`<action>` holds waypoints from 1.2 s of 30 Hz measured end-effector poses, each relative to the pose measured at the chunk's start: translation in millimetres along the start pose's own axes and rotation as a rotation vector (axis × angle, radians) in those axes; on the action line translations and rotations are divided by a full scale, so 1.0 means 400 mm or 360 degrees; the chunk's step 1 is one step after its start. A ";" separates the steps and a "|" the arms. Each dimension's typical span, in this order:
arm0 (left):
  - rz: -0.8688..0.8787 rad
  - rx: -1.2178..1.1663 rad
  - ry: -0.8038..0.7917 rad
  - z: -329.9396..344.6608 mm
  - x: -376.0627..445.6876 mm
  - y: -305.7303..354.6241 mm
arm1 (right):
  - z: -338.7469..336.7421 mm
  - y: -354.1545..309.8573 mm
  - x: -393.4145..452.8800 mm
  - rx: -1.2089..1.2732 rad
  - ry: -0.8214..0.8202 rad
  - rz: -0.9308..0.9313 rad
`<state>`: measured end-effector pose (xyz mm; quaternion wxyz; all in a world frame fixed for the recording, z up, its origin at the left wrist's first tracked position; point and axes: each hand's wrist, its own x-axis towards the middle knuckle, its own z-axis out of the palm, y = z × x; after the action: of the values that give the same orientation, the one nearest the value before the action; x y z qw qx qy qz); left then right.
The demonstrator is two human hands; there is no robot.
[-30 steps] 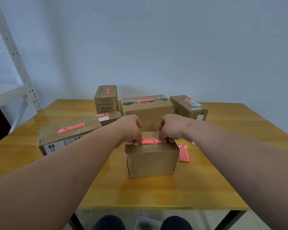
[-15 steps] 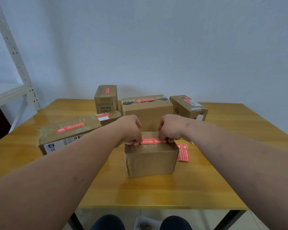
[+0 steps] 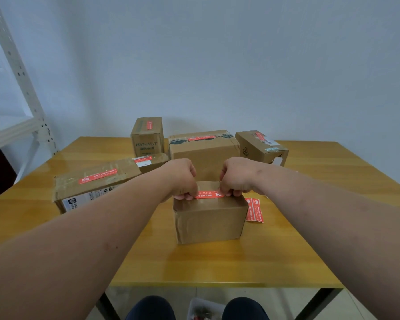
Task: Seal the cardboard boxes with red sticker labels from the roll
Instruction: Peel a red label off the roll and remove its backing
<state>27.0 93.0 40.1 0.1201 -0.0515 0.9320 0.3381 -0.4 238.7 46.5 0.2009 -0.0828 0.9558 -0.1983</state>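
Step in hand: pressing a red sticker label (image 3: 209,194) flat across the top seam of the near cardboard box (image 3: 209,218).
Left hand (image 3: 182,180): fingers curled, tips pressing the label's left end.
Right hand (image 3: 237,177): fingers curled, tips pressing its right end.
Box position: mid-counter (image 3: 217,262), spare label strip (image 3: 254,210) just right.
Doing it well: probably rub outward from the centre, firmly, so both ends bond without wrinkles.
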 end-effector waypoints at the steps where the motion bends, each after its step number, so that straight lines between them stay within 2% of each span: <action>1: -0.0002 0.0009 0.0001 0.000 0.001 0.000 | 0.000 0.000 -0.001 0.0000 0.0002 0.0001; 13: 0.0037 0.0146 0.0044 0.007 -0.003 0.005 | -0.001 -0.010 -0.009 -0.0092 -0.0015 0.0008; 18: 0.0045 0.0243 0.0064 0.008 -0.003 0.004 | -0.003 -0.024 -0.015 -0.0291 0.0011 -0.0002; 23: 0.0050 0.0258 0.0110 -0.001 0.000 -0.019 | -0.014 -0.010 -0.013 -0.0565 0.0148 -0.0006; 26: 0.0022 0.0156 0.0073 -0.008 0.002 -0.039 | -0.026 0.020 -0.016 -0.0429 0.0116 0.0063; 31: -0.0013 -0.0035 0.0006 -0.020 0.005 -0.064 | -0.016 0.050 -0.019 0.0063 -0.0023 0.0115; 36: 0.0016 -0.0060 0.0031 -0.017 0.002 -0.064 | -0.009 0.043 -0.020 0.0163 -0.0035 0.0086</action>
<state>29.4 69.0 29.3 0.1084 -0.0523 0.9268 0.3557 4.0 257.4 45.5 0.2205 -0.0487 0.9440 -0.2405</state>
